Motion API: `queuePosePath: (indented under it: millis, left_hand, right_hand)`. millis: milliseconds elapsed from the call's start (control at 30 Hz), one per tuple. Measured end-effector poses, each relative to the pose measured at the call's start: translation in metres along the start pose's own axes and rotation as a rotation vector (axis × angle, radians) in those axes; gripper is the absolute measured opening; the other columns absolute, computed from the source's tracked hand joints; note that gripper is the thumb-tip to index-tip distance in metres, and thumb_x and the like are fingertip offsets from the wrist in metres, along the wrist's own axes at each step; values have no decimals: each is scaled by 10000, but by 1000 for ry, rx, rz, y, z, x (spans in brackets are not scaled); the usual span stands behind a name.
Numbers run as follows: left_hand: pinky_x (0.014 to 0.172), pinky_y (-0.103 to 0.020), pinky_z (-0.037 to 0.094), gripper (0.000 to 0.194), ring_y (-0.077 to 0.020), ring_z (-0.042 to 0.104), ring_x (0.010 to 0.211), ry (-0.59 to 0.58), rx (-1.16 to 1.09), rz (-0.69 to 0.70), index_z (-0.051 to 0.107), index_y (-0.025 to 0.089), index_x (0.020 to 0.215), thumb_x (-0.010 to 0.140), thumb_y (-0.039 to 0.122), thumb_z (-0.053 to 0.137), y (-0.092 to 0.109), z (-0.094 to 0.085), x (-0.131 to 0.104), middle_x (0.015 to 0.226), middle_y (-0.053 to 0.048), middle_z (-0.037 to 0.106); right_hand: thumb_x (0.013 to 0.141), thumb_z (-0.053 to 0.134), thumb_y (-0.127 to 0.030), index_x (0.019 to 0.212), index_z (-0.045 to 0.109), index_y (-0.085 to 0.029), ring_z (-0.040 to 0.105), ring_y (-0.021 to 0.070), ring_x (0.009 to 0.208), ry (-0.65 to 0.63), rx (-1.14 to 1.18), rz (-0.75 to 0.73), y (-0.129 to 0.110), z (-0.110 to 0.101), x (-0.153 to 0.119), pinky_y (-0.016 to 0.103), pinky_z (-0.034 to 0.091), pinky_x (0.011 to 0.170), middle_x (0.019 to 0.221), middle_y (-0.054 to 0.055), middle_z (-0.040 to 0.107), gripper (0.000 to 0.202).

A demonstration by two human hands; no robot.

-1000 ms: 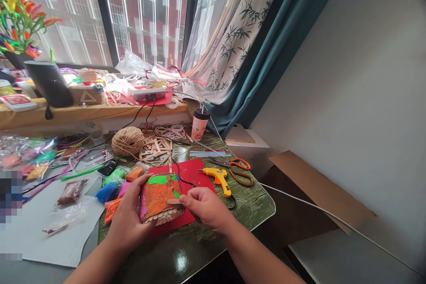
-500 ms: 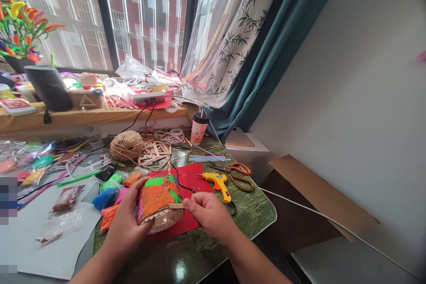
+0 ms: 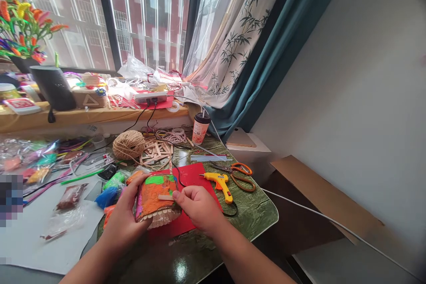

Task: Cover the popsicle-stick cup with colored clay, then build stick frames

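Note:
My left hand (image 3: 128,208) is wrapped round the left side of a jar-like container (image 3: 153,193) covered in orange, green, purple and blue clay. Its lower rim is scalloped and see-through. My right hand (image 3: 198,208) pinches a short flat wooden stick (image 3: 165,197), whose free end lies over the orange clay; I cannot tell how firmly it presses. Beneath the container is a sheet of red paper (image 3: 196,186). Just beyond my right hand, a yellow hot glue gun (image 3: 218,182) lies on that sheet's right edge.
Scissors (image 3: 241,173) with orange handles lie right of the glue gun. Behind are a ball of twine (image 3: 128,145), wooden pieces (image 3: 156,151) and a lidded paper cup (image 3: 201,128). Bags of coloured clay (image 3: 113,184) crowd the left. A white cable (image 3: 299,204) crosses the table's right edge.
My right hand has moved left and slightly up, bringing the stick from the container's lower right edge onto the middle of its orange face. My left hand keeps its hold.

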State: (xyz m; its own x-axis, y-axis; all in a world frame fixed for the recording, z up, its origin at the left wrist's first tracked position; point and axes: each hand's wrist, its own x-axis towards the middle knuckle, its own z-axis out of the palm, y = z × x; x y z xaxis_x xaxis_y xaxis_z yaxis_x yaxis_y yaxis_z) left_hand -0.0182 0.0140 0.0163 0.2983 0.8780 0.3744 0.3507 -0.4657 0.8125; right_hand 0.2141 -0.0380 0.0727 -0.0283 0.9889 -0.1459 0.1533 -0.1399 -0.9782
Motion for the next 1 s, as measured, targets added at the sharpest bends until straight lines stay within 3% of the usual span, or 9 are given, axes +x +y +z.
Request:
queuePosePath:
  millis: [133,467,1000]
  left_hand:
    - [1220,-636,433,816,-437,589,1417,38,3,37,487,250,1541,837,569,745,1,0,-2,1563,-173,583]
    - [1221,-638,433,957,-464,581,1424,48,-71,-69,554,220,1497,733,746,787,3,-1,0,1553,-197,602]
    - [1233,-640,418,973,-466,547,1459,25,-151,-122,517,239,1528,758,775,775,-4,0,-2,1591,-196,561]
  right_hand:
    - [814,672,-825,588,394,-252,230,115,559,-48,-35,23,0,0,-2,312,165,529,558,-79,298,676]
    - [793,684,-842,576,406,-247,242,116,564,-93,-114,19,-8,-11,-2,304,175,529,567,-69,308,692]
    - [758,665,-930,589,385,-248,239,110,562,-129,-24,9,0,-14,-8,305,169,534,561,-78,308,756]
